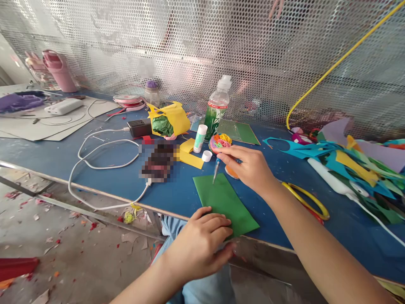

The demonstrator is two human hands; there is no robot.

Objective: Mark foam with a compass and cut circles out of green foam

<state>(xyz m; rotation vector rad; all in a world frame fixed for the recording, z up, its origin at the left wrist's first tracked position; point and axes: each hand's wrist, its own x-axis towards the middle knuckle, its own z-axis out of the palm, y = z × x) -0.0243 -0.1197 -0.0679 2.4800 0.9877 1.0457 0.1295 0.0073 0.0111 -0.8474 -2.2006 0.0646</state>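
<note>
A folded-looking green paper sheet [226, 198] lies at the table's front edge. My left hand [205, 240] rests on its near left part, fingers laid over the paper and thumb apart, below the edge. Above the far half of the sheet, my right hand [249, 166] pinches a slim pointed tool [216, 171] with a blue upper part and a pale, metallic-looking tip. The tip points down at the paper; whether it touches I cannot tell. Just beyond my right hand are a dish of colourful bits [221, 141], an uncapped glue stick [200, 138] and its white cap [206, 156].
A green-labelled bottle [217, 107] stands behind the glue stick. Yellow paper pieces [191, 158], a blurred-out phone-like object [160, 160] and a white cable [107, 207] lie left. Right are a yellow ring-shaped object [308, 198], a white corded tool [330, 177] and coloured paper scraps [357, 164].
</note>
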